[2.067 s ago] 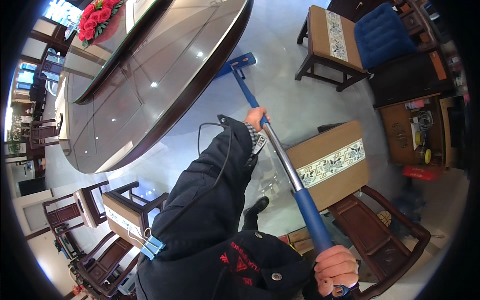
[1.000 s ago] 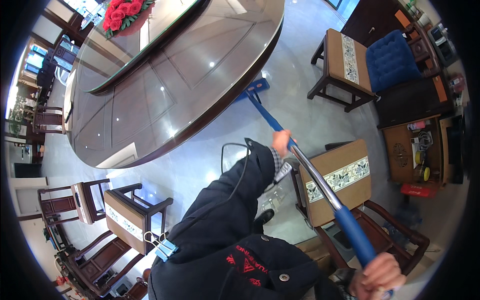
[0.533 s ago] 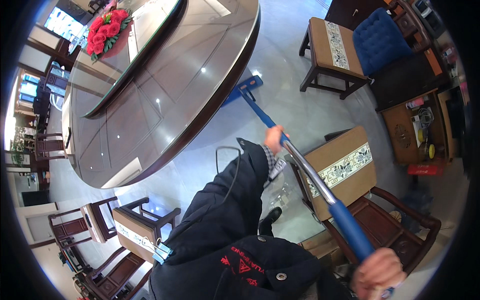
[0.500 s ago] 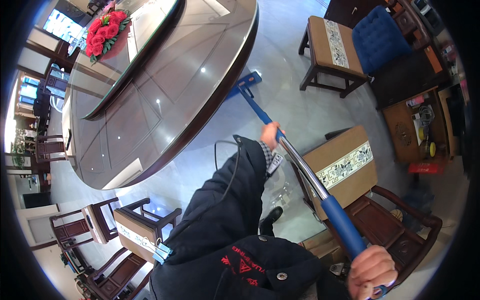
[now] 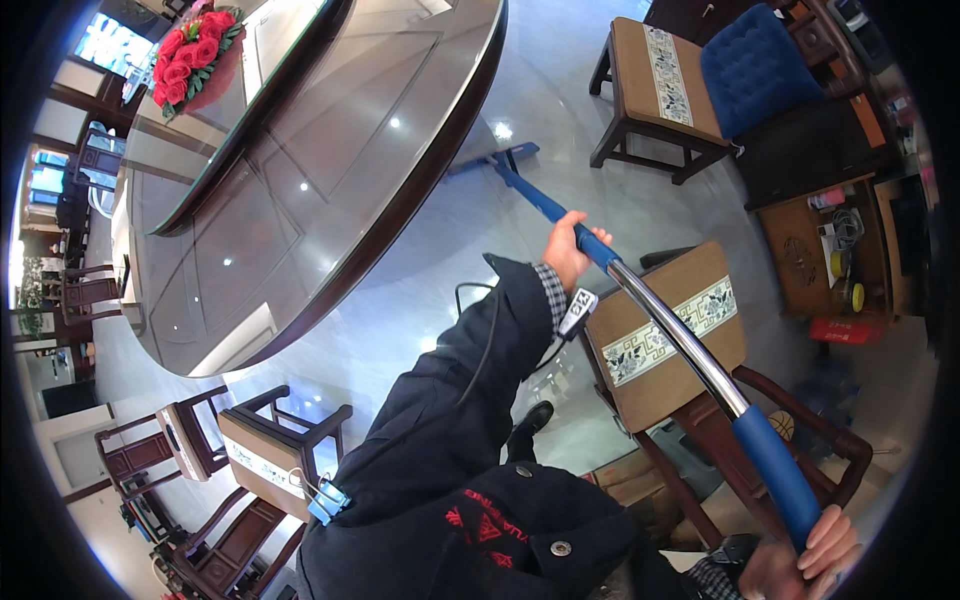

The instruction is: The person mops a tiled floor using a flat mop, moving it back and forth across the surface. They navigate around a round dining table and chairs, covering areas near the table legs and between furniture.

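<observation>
A long flat mop (image 5: 684, 334) with blue grips and a silver tube slants across the view. My left hand (image 5: 568, 250) is wrapped round the lower blue part of its pole. At the lower right, my right hand (image 5: 815, 555) grips the end of the upper blue sleeve. The blue mop head (image 5: 518, 154) lies flat on the shiny grey floor (image 5: 560, 110), beside the edge of the round dark wood table (image 5: 330, 165). Part of the head is hidden by the table's rim.
A chair with a tan seat pad (image 5: 665, 340) stands right under the pole. Another chair (image 5: 668, 85) with a blue cushion (image 5: 760, 70) is at the upper right. Red flowers (image 5: 190, 60) rest on the table. More chairs (image 5: 265, 450) stand at lower left; an open cabinet (image 5: 800, 250) is at right.
Both hands and the mop pole have moved to the right, the right hand also lower. The mop head has shifted slightly right, and the table sits a little further left in view.
</observation>
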{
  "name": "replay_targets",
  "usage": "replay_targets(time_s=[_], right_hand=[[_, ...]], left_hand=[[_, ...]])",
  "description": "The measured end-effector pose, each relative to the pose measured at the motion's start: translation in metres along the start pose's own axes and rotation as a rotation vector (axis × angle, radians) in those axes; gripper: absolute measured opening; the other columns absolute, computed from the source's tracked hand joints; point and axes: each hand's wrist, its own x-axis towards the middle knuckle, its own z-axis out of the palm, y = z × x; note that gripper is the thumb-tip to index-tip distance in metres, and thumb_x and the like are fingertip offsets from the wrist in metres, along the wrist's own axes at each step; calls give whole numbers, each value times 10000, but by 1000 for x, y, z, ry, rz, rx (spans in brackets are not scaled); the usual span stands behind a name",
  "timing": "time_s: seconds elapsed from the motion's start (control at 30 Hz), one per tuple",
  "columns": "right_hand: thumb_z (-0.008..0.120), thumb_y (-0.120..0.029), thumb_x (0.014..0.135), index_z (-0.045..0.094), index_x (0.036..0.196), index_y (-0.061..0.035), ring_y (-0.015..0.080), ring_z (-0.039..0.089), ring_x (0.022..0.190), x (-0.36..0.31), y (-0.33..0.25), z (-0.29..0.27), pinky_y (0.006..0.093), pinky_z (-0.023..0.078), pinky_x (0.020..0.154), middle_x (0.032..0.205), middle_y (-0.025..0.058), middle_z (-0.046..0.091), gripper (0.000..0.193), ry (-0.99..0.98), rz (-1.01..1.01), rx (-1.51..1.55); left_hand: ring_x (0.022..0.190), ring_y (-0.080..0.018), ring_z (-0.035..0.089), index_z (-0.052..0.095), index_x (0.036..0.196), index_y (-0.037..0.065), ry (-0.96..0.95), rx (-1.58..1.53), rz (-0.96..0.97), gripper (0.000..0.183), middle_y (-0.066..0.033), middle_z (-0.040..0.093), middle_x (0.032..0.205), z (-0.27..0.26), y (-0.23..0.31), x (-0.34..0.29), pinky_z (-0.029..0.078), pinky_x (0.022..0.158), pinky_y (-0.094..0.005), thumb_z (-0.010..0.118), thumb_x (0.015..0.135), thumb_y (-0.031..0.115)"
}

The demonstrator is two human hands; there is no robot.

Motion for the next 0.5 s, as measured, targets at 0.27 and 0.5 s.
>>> replay_targets(time_s=[0.27,0.5], right_hand=[[473,-158,832,376,717,-106,118,366,512,-57,94,25,317,308,555,562,-13,303,159,-11,61,-305],[453,-144,805,352,698,-111,106,336,466,-67,46,20,317,321,534,532,-13,269,151,38,-23,-262]], left_hand=[[510,-257,499,376,901,6,64,352,290,229,-136,462,637,-28,82,90,467,495,-390,541,755,70],[529,-271,536,421,890,-25,48,318,351,217,-135,470,671,-85,39,50,467,489,-400,549,744,72]])
